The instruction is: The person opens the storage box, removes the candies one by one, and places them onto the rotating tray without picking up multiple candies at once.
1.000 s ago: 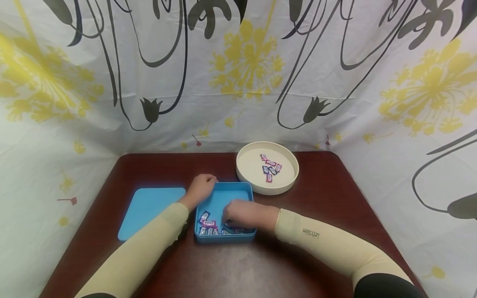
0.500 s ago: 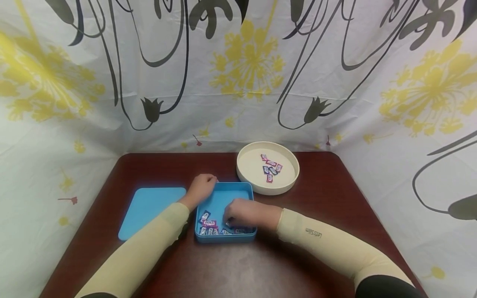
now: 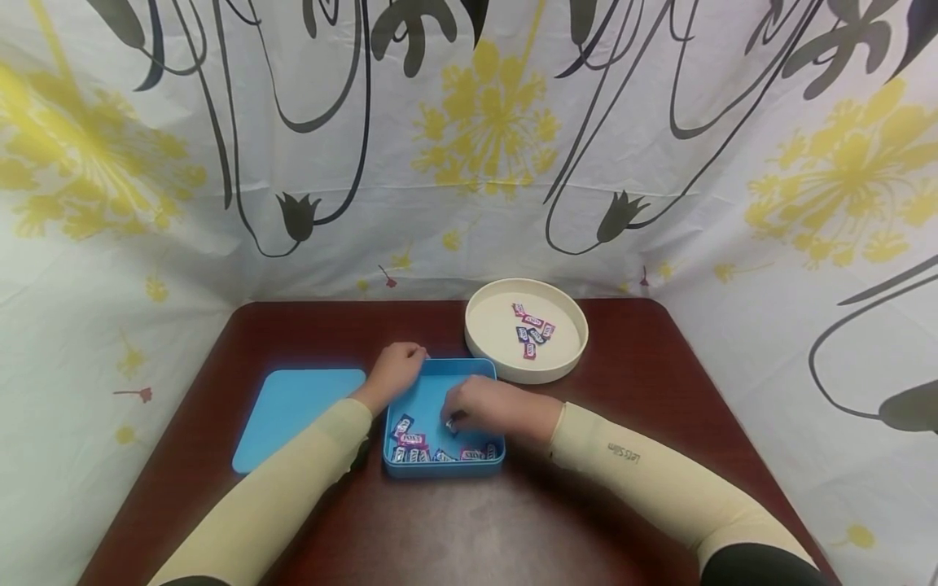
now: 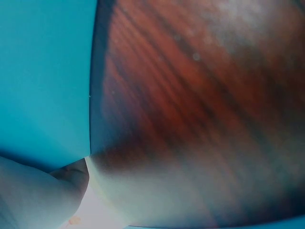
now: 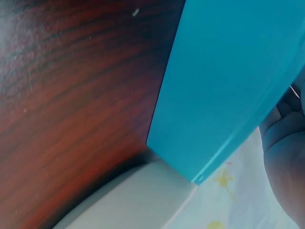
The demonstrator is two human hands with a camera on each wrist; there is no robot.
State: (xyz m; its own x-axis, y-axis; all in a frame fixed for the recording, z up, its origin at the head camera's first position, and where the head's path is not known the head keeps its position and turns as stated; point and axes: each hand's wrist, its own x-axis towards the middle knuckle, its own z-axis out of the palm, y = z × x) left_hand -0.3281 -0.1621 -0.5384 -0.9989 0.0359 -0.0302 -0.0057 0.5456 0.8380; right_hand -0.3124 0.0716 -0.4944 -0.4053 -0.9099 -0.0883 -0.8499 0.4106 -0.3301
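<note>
My right hand (image 3: 479, 404) is over the inside of a blue rectangular box (image 3: 444, 470). Between its thumb and fingers it pinches a small wrapped candy (image 3: 451, 426), mostly covered by the fingers. At the box's far left corner, my left hand (image 3: 398, 368) grips the rim with curled fingers. Several pink and blue wrapped candies (image 3: 411, 440) lie along the near side of the box. In the left wrist view, part of the left hand (image 4: 40, 193) shows by the box wall (image 4: 45, 81). The right wrist view catches the right hand (image 5: 288, 162) beyond the box's edge.
A round cream tray (image 3: 476, 330) with several pink and blue candies stands behind the box, close to its far right corner. A flat blue lid (image 3: 293, 411) lies left of the box on the dark red-brown table (image 3: 623, 391). A patterned curtain (image 3: 469, 236) surrounds the table.
My right hand has lifted from the candies at the near side and shifted slightly away and to the right, with a candy now showing at its fingertips. My left hand has stayed in place.
</note>
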